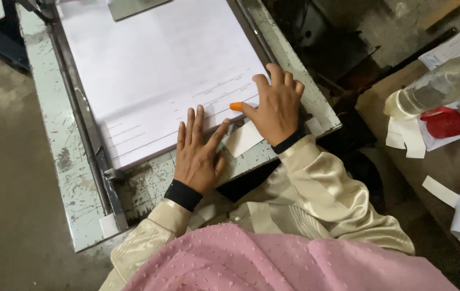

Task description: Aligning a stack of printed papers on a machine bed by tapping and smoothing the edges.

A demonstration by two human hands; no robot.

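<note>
Worn pale-green metal table (52,124) carries a thick white stack of printed paper sheets (160,70), squared against its rail. Left hand (197,153) lies flat, fingers spread, pinning the stack's near edge; right hand (278,105) curls at the corner, orange rubber thumb-cot (236,106) gripping sheets.

White paper (154,70), orange thumb cot (236,106), cream satin sleeves (316,188), dotted pink scarf (273,264), chipped pale-green table (52,129), red lid (445,121).
</note>
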